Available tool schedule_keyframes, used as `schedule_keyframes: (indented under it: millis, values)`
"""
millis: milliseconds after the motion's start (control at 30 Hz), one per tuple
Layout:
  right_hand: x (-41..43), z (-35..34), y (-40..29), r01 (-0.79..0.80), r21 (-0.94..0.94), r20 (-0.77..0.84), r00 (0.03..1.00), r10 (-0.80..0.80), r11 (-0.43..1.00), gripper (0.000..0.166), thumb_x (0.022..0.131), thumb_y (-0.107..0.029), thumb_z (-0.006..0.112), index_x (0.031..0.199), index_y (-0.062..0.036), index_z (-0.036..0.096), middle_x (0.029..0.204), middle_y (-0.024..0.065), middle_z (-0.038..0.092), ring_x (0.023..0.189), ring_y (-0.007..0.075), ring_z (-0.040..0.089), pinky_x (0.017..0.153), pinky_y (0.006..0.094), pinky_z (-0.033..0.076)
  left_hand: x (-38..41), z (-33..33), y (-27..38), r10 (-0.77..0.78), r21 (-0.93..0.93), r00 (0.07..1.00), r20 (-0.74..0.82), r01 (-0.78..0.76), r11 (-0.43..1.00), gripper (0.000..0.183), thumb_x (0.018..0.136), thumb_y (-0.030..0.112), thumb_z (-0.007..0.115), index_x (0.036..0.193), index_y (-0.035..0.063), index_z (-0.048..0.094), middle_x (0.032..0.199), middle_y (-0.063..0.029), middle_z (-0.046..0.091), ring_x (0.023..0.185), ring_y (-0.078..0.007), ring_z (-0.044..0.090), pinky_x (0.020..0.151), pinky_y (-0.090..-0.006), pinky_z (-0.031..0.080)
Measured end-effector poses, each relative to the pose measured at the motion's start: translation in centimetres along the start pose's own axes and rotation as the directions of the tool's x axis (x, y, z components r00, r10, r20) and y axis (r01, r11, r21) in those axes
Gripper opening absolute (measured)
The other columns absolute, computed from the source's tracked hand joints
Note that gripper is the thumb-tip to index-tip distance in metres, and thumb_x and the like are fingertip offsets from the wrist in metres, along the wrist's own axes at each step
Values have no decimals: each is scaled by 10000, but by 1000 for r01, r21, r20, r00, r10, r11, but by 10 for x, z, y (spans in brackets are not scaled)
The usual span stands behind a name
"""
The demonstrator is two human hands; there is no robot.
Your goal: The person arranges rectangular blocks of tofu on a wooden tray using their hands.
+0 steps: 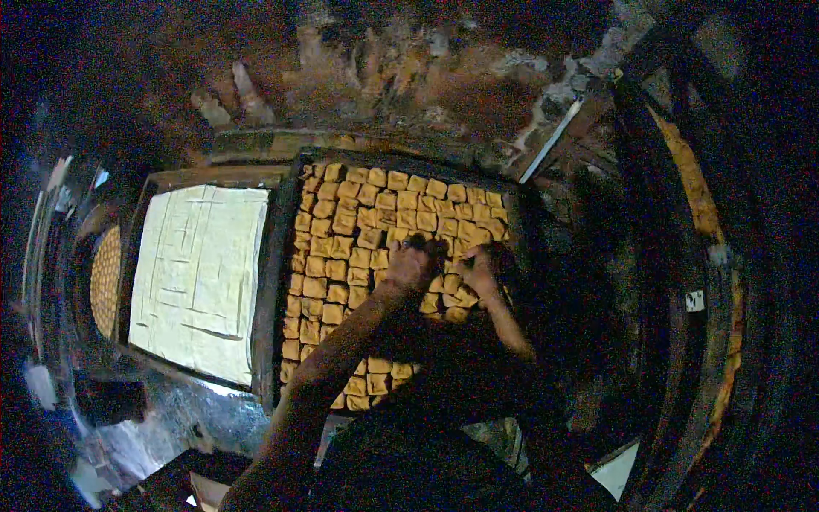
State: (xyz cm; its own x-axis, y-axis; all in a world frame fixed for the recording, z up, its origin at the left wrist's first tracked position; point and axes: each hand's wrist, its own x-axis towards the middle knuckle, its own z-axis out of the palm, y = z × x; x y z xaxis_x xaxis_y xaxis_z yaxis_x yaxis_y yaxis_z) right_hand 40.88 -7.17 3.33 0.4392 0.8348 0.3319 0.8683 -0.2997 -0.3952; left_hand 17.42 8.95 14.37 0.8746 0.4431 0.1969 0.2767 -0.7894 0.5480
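A large dark-framed tray (292, 211) lies before me, packed with rows of golden-brown square pieces (333, 264) that look like fried tofu. My left hand (409, 264) is low over the middle of the rows, its fingertips lost in shadow. To its right, my right hand (480, 272) reaches over the pieces, fingers bent. Whether either hand grips a piece is too dark to tell. Between and below the hands, some pieces (453, 296) lie tilted and less evenly than those at left. My forearms and body hide much of the tray's near right part.
Left of the tray, a second wooden frame (271, 224) holds a white slab (198, 281) scored with lines. Beyond it, a round vessel holds many small golden pieces (105, 281). A pale strip (551, 142) leans at the far right corner. Deep shadow covers the right side.
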Motion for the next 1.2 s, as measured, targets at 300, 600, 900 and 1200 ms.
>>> schedule_keyframes:
  millis: [300, 600, 900, 1200]
  values:
    - [14, -8, -57, -183, 679, 116, 983, 143, 711, 250, 868, -92, 784, 1053, -82, 616, 985, 68, 652, 913, 196, 625, 823, 372, 522, -27, 36, -85, 76, 131, 995, -59, -68, 989, 358, 951, 234, 573, 1294, 143, 624, 1210, -168, 661, 1045, -341, 677, 820, -464, 556]
    - [-18, -23, -110, -62, 463, 67, 997, 34, 884, 217, 852, -69, 764, 1022, -74, 630, 960, 106, 673, 959, 223, 644, 814, 389, 530, -46, 18, -62, 399, 57, 914, -71, -395, 917, 496, 957, 218, 588, 1440, 110, 562, 1409, -161, 608, 1235, -341, 607, 1038, -472, 476]
    - [-43, -27, -149, -221, 124, 147, 968, 202, 967, 463, 858, -85, 763, 1270, -80, 551, 1172, 168, 653, 1078, 346, 644, 905, 401, 523, -42, 16, -36, 376, 39, 917, -132, -375, 926, 481, 949, 163, 601, 1423, 89, 582, 1332, -183, 654, 1200, -381, 622, 1009, -471, 506]
    - [-56, -125, -162, -349, 506, 271, 932, 239, 788, 563, 873, -162, 790, 1372, -82, 541, 1200, 72, 651, 1098, 239, 622, 935, 396, 530, -65, -33, -15, -30, -647, 999, -11, 16, 762, 515, 821, 178, 745, 1294, 53, 585, 1218, -201, 604, 1158, -401, 593, 1010, -446, 494]
